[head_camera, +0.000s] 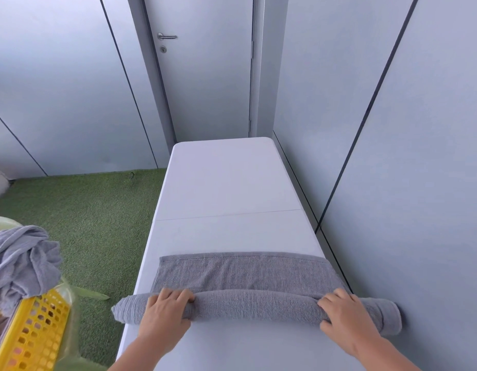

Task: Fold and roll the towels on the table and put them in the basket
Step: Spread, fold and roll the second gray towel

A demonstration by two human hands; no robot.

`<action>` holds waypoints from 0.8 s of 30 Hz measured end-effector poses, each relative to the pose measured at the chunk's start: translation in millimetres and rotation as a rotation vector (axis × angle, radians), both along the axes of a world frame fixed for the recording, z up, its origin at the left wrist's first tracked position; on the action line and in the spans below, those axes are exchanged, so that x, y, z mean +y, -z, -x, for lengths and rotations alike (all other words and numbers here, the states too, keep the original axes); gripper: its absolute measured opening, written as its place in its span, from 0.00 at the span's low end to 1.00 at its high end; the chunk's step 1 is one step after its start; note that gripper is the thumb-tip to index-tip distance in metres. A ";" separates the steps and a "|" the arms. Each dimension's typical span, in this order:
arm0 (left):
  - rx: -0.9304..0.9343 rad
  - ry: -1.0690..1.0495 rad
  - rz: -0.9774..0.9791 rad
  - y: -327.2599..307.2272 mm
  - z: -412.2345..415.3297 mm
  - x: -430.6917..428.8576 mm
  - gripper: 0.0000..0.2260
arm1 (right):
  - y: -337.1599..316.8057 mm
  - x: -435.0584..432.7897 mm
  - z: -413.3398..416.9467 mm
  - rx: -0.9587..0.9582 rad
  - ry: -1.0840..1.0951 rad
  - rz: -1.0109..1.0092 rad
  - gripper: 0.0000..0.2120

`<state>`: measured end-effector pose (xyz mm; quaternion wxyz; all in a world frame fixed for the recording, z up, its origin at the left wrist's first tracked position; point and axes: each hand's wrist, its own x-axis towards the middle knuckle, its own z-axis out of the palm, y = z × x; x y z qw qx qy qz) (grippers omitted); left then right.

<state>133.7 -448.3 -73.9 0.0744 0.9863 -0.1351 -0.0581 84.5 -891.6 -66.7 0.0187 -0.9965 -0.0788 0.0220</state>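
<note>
A left hand (166,307) and right hand (344,314) curl their fingers over a half-rolled grey towel (253,303) across the white table's (226,183) near end, while crumpled grey cloth (20,261) heaps over a yellow basket (31,336) at left.

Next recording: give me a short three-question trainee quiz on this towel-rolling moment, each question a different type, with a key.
1. True or false: the left hand and the right hand both hold the rolled part of the grey towel.
2. Multiple choice: the part of the towel not yet rolled lies
A) hanging off the table's near edge
B) flat on the white table, beyond the roll
C) on the green floor
3. Fill in: the crumpled grey towels lie over the yellow basket, on the person's ____ side.

Key: 1 true; 2 B; 3 left.
</note>
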 end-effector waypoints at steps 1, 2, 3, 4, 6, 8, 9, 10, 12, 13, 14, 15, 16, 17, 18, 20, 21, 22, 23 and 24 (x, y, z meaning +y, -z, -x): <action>-0.008 -0.016 -0.015 0.0 -1.6 -1.6 0.17 | -1.3 0.3 -0.7 -0.004 0.005 0.006 0.06; 0.001 -0.022 -0.021 -0.4 -2.6 -3.7 0.13 | -2.1 0.1 -1.6 -0.014 0.005 0.012 0.06; 0.010 -0.023 -0.035 -1.9 -3.0 -6.1 0.10 | -3.2 -0.5 -2.6 -0.023 0.009 0.014 0.06; 0.033 -0.026 -0.052 -5.2 -2.5 -9.3 0.08 | -4.5 -1.1 -3.9 -0.035 0.014 0.018 0.07; 0.073 -0.041 -0.047 -9.5 -4.1 -13.4 0.07 | -5.9 -1.3 -7.6 -0.015 0.049 0.005 0.06; 0.073 -0.042 -0.048 -12.2 -5.5 -16.7 0.06 | -5.7 -0.4 -9.8 -0.001 0.064 -0.026 0.09; 0.038 -0.048 -0.038 -11.2 -5.9 -16.5 0.05 | -6.3 0.8 -11.2 0.022 0.093 -0.069 0.08; 0.003 -0.060 -0.013 -8.1 -6.2 -14.3 0.04 | -6.9 2.5 -13.1 0.011 0.125 -0.103 0.04; -0.114 -0.084 0.010 -3.4 -7.7 -9.7 0.08 | -6.1 3.7 -15.0 -0.010 0.189 -0.166 0.08; -0.143 -0.092 0.035 -1.9 -8.0 -8.5 0.09 | -3.1 2.0 -15.1 -0.024 0.190 -0.195 0.12; -0.164 -0.085 0.068 -0.1 -8.4 -7.2 0.07 | -1.3 -0.2 -15.4 -0.039 0.174 -0.199 0.15; -0.180 -0.058 0.098 0.5 -8.4 -6.7 0.06 | 0.6 -2.0 -14.7 -0.038 0.143 -0.192 0.16; -0.194 -0.031 0.118 2.5 -6.5 -5.6 0.05 | 0.5 -2.3 -12.6 -0.034 0.115 -0.176 0.17; -0.192 -0.010 0.129 3.6 -3.6 -4.4 0.05 | 0.1 -3.1 -10.7 -0.022 0.092 -0.159 0.17; -0.161 -0.002 0.127 3.8 -1.0 -2.7 0.07 | -1.3 -3.2 -8.5 0.003 0.081 -0.134 0.19; -0.080 0.009 0.088 2.3 3.7 -0.3 0.17 | -4.7 -4.1 -6.6 0.044 0.078 -0.101 0.25; -0.058 0.018 0.062 1.9 5.1 -0.2 0.21 | -5.5 -3.5 -7.1 0.052 0.081 -0.095 0.26; -0.049 0.022 0.045 1.5 5.9 -0.9 0.22 | -9.0 -2.0 -8.2 0.073 0.104 -0.080 0.26; -0.055 0.021 0.031 1.2 6.2 -2.1 0.21 | -13.5 -0.1 -10.0 0.094 0.108 -0.068 0.25; -0.074 0.021 0.026 2.0 5.3 -3.1 0.20 | -17.6 1.2 -11.3 0.104 0.105 -0.062 0.23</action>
